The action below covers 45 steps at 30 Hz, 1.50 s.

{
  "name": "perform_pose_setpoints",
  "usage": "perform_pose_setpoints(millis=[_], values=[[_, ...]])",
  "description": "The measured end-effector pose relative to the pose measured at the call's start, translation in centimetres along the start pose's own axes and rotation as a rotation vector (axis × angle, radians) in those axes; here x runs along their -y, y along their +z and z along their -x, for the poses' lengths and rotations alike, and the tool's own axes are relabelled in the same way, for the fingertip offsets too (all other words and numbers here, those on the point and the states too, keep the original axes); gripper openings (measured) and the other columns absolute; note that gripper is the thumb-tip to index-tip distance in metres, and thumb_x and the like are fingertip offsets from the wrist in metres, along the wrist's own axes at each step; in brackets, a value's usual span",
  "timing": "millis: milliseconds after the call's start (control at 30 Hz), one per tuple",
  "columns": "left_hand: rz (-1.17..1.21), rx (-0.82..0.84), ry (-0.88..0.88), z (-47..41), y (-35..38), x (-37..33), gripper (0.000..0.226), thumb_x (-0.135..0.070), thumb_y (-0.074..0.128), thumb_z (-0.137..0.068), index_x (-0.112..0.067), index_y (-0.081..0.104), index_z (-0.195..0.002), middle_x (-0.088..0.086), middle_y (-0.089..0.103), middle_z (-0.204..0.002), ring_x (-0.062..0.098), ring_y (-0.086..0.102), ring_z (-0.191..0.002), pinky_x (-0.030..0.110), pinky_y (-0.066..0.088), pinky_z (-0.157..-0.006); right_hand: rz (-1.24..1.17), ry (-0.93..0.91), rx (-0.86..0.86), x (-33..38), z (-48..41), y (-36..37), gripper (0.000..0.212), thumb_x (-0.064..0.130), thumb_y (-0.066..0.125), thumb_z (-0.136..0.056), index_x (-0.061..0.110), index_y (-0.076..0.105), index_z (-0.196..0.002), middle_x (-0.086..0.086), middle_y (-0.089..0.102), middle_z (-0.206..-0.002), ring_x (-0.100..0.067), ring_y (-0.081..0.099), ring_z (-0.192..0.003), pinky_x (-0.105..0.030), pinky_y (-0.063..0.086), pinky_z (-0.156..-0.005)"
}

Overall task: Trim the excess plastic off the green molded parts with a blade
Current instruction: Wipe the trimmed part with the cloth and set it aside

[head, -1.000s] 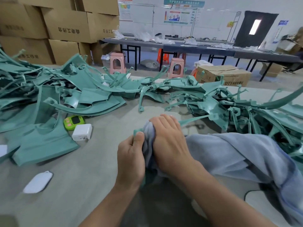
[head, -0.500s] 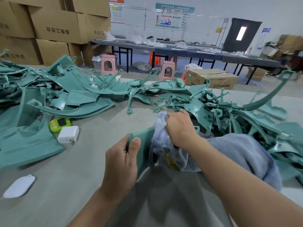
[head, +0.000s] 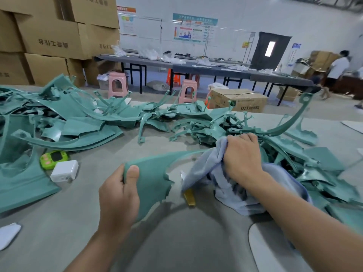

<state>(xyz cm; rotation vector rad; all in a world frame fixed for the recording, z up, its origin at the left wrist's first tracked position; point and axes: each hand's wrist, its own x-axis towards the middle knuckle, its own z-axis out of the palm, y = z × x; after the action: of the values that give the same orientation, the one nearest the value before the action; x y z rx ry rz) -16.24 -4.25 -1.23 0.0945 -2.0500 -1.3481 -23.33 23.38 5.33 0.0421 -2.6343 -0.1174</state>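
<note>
My left hand (head: 118,195) pinches the near end of a flat green molded part (head: 155,177) with a jagged edge; the part runs up and right as a thin arm under a grey-blue cloth (head: 233,189). My right hand (head: 242,158) is closed on that cloth, bunched over the part's far end. A yellow blade handle (head: 189,196) lies on the table just below the cloth's edge, in neither hand. Piles of green molded parts lie at the left (head: 59,122) and behind my right hand (head: 206,124).
A green gadget (head: 54,159) and a white charger (head: 64,171) sit left of my left hand. A white pad (head: 7,235) lies at the near left edge. Cardboard boxes (head: 53,36), pink stools (head: 117,84), long dark tables and a person at the far right stand beyond.
My right hand slid the cloth to the right along the part, away from my left hand. More of the green part shows, and the yellow blade handle has come into sight.
</note>
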Motion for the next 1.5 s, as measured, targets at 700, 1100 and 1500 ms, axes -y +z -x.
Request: perform_pose_setpoints(millis=[700,1100,1500], values=[[-0.331,0.496,-0.216,-0.8,1.5,2.1,0.083,-0.038,0.079,-0.084,-0.031,0.036,-0.155,0.0,0.057,-0.144,0.025,0.057,-0.126,0.035,0.046,-0.101,-0.823,0.384,0.148,6.3,9.0,0.2,0.017,0.022,0.065,-0.088,0.028,0.05,-0.081,0.009,0.063,-0.068,-0.006,0.057,-0.061,-0.02,0.039,-0.049],[1.014,0.524,-1.007,-0.2,1.8,0.5,0.054,-0.044,0.042,-0.103,-0.004,0.078,-0.11,0.02,0.073,-0.116,0.03,0.072,-0.107,0.039,0.061,-0.087,-0.69,-0.18,0.201,12.3,10.5,0.6,0.073,0.047,0.052,-0.097,0.034,0.021,-0.161,0.02,0.009,-0.167,-0.003,-0.002,-0.155,-0.025,-0.001,-0.126],[1.155,0.407,-1.142,0.6,1.9,-1.0,0.011,-0.02,0.068,-0.081,-0.01,0.064,-0.076,0.0,0.051,-0.053,0.004,0.045,-0.04,0.016,0.039,-0.035,-0.789,-0.239,0.016,12.7,10.6,0.5,0.047,0.015,0.069,-0.074,0.027,0.067,-0.119,0.01,0.069,-0.107,-0.008,0.049,-0.101,-0.024,0.04,-0.088]])
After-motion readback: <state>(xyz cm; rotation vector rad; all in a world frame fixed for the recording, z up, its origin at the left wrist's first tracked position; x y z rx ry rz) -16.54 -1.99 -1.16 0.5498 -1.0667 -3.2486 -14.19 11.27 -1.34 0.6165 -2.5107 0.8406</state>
